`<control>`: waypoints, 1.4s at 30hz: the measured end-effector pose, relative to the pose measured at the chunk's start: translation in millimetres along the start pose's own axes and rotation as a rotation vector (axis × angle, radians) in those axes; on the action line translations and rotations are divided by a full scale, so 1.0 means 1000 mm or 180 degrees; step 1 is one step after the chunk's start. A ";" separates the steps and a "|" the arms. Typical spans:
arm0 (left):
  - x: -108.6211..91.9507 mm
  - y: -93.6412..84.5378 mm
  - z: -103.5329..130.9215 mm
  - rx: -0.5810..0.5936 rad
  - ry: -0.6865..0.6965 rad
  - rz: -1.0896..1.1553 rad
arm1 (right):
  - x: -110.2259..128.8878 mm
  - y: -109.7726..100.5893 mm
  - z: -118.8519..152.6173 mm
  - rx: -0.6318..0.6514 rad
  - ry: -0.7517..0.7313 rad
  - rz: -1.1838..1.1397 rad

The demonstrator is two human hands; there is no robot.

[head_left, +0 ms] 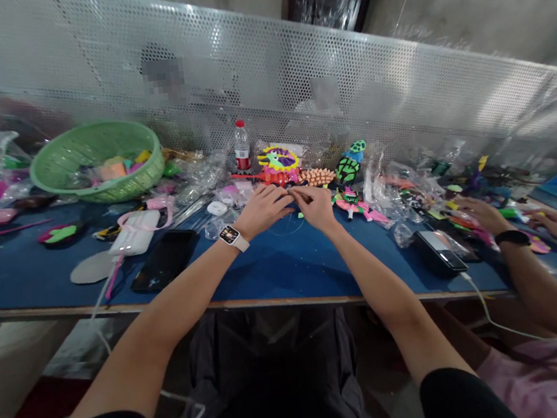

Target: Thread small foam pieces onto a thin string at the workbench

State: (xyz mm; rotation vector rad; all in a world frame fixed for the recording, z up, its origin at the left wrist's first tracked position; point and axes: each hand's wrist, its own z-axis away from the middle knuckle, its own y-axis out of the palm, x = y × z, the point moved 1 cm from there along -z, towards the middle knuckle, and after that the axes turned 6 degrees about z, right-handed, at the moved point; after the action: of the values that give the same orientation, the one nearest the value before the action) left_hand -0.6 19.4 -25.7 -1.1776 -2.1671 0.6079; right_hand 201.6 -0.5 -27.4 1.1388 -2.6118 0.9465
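Observation:
My left hand point(265, 212), with a watch point(230, 234) on its wrist, reaches over the middle of the blue table. Its fingers bend together and meet the fingertips of my right hand point(315, 207). My right hand is closed in a pinch. Whatever lies between the fingertips is too small and covered to make out. Just beyond them are a red clay figure point(275, 177), a yellow and purple frilled piece point(280, 158), and an orange spiked piece point(318, 176). A green and black patterned figure point(348, 169) stands behind my right hand, and a pink and green figure point(353, 204) lies beside it.
A green basket point(148, 173) with colourful packets stands at the back left. A black phone point(164, 261), a white power bank point(135, 233) and a bottle point(242, 147) are nearby. At right lie a dark device point(439, 252) and plastic wrappers; another person's hand point(483, 214) works there.

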 end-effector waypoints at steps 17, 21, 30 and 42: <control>-0.003 0.000 -0.002 -0.0566 -0.1023 0.0749 | 0.002 0.005 0.000 -0.0067 0.0468 -0.0508; -0.005 0.000 -0.001 -0.0580 -0.0967 0.0385 | 0.007 0.008 0.002 -0.0057 0.0589 -0.0570; -0.008 -0.003 -0.004 -0.0618 -0.0924 0.0065 | 0.008 0.010 0.001 0.0128 0.0755 -0.0742; -0.005 -0.002 -0.004 -0.0804 -0.1133 0.0278 | 0.005 0.009 -0.005 0.0127 0.0800 -0.0956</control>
State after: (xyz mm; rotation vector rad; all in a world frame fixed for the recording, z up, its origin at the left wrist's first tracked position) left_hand 3.1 14.5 -23.5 -1.3878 -2.5623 0.6337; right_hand 191.2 4.4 -26.7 1.2823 -2.1611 1.0047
